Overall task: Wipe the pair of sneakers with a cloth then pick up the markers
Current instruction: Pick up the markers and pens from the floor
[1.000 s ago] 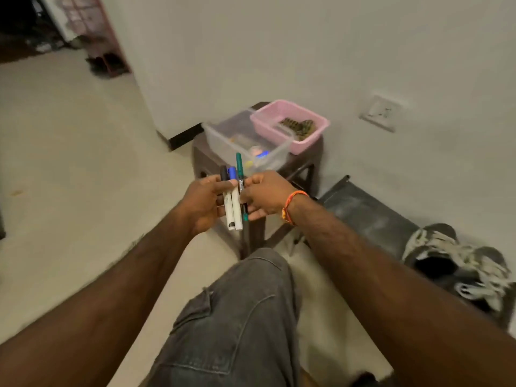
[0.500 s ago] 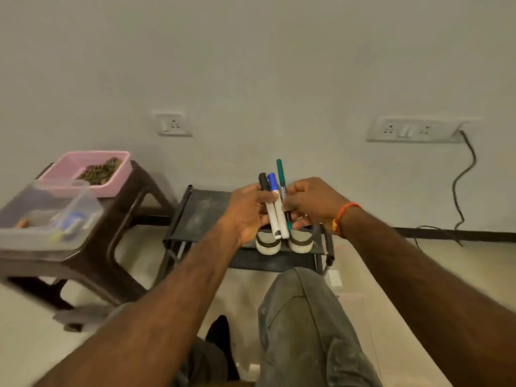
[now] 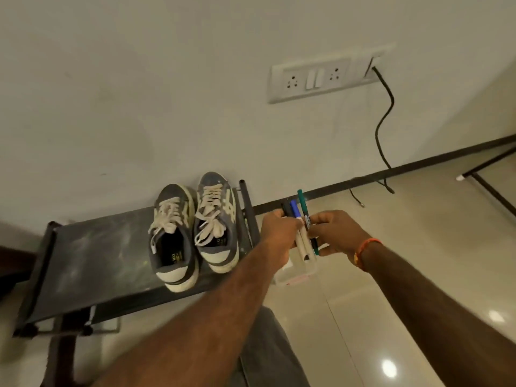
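Since the earlier frames the view has swung right: the stool with its bins has gone from sight, and both hands have carried the bunch of markers point(image 3: 303, 233) along, upright as before. Now the markers sit just right of the low black rack point(image 3: 83, 263), above a small clear container point(image 3: 296, 276) on the floor. Left hand point(image 3: 279, 233) curls round the bunch from the left, its fingers wrapped about the barrels; right hand point(image 3: 337, 233), with an orange band at the wrist, pinches them from the other side. Black, blue and green caps stand clear above the fingers.

On the rack, the pair of sneakers point(image 3: 195, 233) rests side by side, toes toward the wall, well apart from both hands. No cloth shows anywhere. With the markers already gathered and lifted, the pick-up step looks done, and the container below may be where they go; whether the shoes were wiped cannot be judged from their look.
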